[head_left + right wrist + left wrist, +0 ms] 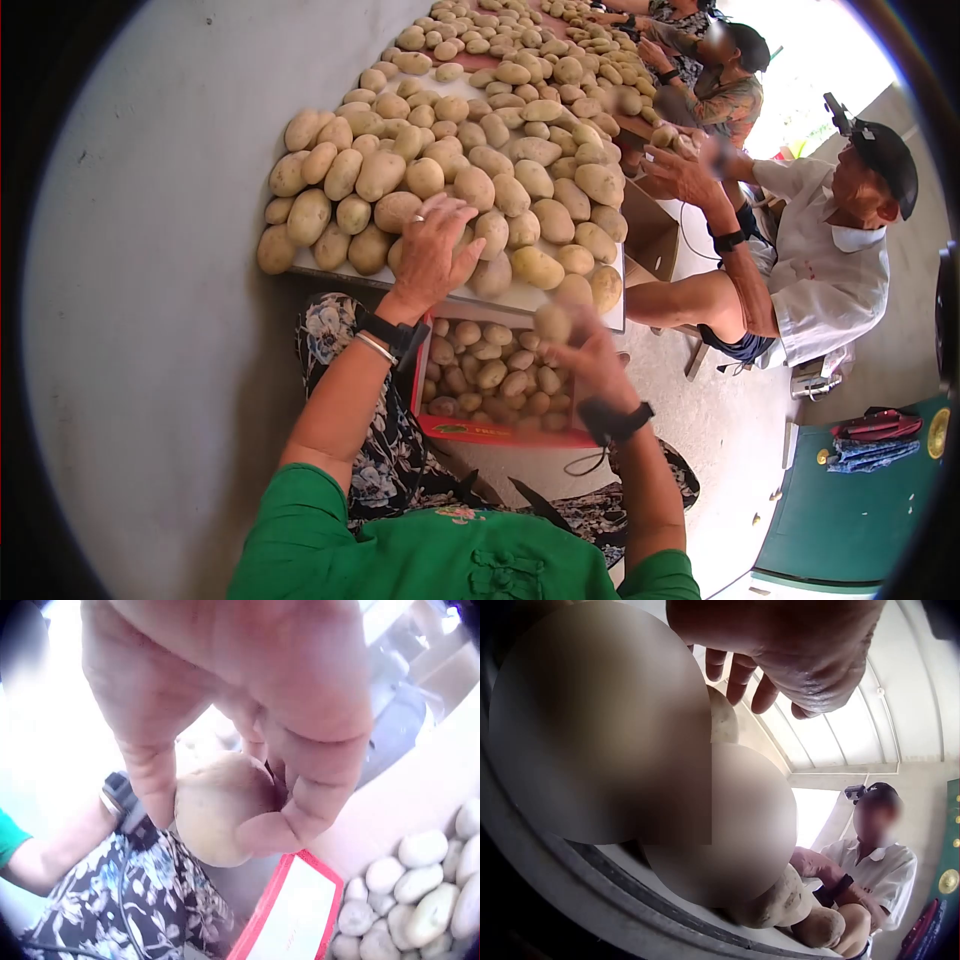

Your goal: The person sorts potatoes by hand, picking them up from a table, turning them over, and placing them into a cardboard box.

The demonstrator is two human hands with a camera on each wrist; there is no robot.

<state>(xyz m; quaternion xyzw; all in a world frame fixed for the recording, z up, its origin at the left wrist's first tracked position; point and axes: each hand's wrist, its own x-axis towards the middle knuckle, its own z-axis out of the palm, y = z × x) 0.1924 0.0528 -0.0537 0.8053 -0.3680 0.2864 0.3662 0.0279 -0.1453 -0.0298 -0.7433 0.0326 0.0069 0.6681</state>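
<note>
Many potatoes (380, 175) cover the table in the head view. My left hand (432, 252) rests on potatoes near the table's front edge, fingers extended; in the left wrist view its fingers (741, 675) hang loosely over blurred potatoes. My right hand (600, 365) holds one potato (552, 322) above the right side of a red-rimmed box. In the right wrist view the thumb and fingers of the right hand (225, 727) pinch that potato (221, 810). Smaller potatoes (490, 375) fill the box (465, 432) below the table edge.
A person in a white shirt (830, 270) sits at the right, hands raised near the table. Another person (725, 100) sits farther back. A cardboard box (652, 235) stands beside the table, and a green board (850, 500) is at the lower right.
</note>
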